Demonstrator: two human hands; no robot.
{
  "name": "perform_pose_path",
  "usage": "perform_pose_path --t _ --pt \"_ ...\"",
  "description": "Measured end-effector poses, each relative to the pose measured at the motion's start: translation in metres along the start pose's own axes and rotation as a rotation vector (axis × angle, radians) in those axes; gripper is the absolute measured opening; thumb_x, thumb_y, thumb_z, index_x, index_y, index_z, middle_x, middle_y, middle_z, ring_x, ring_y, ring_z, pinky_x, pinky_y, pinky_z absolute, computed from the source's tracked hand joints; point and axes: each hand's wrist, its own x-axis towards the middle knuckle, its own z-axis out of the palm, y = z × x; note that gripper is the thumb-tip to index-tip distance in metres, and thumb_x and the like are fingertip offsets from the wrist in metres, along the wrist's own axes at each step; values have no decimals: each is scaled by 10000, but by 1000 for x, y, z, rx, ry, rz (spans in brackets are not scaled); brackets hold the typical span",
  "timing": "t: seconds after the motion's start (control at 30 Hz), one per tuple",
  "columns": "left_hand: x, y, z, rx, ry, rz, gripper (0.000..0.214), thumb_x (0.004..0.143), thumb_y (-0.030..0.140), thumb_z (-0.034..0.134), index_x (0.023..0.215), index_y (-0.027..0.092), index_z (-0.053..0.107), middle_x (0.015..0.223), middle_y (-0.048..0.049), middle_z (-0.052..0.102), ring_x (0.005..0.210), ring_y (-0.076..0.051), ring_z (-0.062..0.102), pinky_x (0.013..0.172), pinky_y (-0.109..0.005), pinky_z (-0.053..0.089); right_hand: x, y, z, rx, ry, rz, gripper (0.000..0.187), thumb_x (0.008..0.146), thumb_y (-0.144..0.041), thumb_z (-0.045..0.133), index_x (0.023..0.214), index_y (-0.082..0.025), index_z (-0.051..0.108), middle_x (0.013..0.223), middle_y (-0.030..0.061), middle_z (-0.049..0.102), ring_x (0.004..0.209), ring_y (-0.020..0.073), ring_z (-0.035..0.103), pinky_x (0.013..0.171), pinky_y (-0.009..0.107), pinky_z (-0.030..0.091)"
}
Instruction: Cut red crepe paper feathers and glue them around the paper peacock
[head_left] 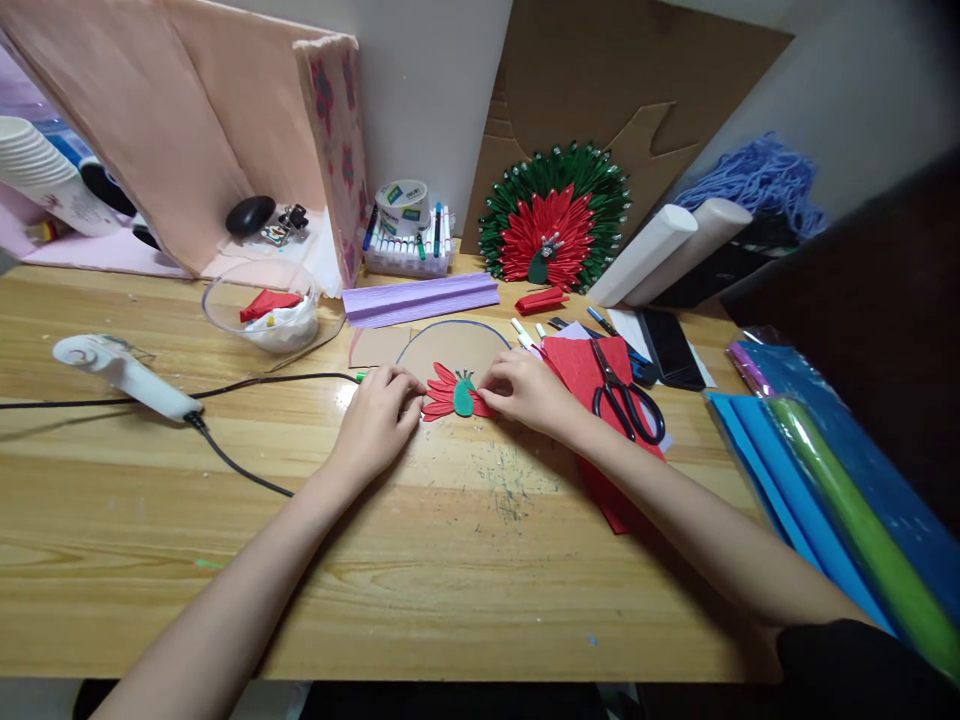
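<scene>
A small paper peacock with a green body and several red crepe-paper feathers lies in the middle of the wooden table. Behind it is a rounded cardboard piece with a blue outline, its lower part covered. My left hand is closed at the left feather tips, fingers bent and pressed together. On the other side, my right hand pinches a red feather beside the green body; its fingertips partly hide that feather. Red crepe paper lies near my right wrist, with black-handled scissors on top.
A white glue gun with a black cable lies left. Behind are a clear bowl, purple crepe paper, a marker box and a large red-green paper peacock. A phone and wrapped paper rolls lie right.
</scene>
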Motion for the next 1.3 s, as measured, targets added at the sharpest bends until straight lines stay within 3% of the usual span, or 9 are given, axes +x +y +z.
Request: perform_pose_path --t 0.3,0.7,1.07,1.3 --pt "0 -2 2 -1 0 8 139 842 208 483 908 211 605 970 -51 573 981 -220 511 892 -384 412 11 13 1 253 -164 286 69 688 -207 610 652 -171 656 661 40 684 618 160 617 570 267 440" --pt "0 -1 2 28 -10 -1 149 854 233 475 922 194 602 985 -66 563 986 -225 506 895 -388 408 22 9 -8 240 -272 354 75 662 -201 599 615 -160 641 571 25 647 488 123 544 501 249 410" --pt "0 -1 2 43 -18 -11 154 854 231 474 918 191 608 985 -64 562 973 -223 506 885 -380 407 30 14 -11 180 -363 331 180 680 -298 637 693 -139 720 618 46 680 585 143 565 540 249 391" --pt "0 -1 2 43 -17 -13 157 852 226 476 919 186 612 980 -65 561 970 -223 503 882 -376 409 36 7 -14 82 -384 325 124 670 -235 629 656 -148 715 611 41 681 600 142 578 567 245 401"
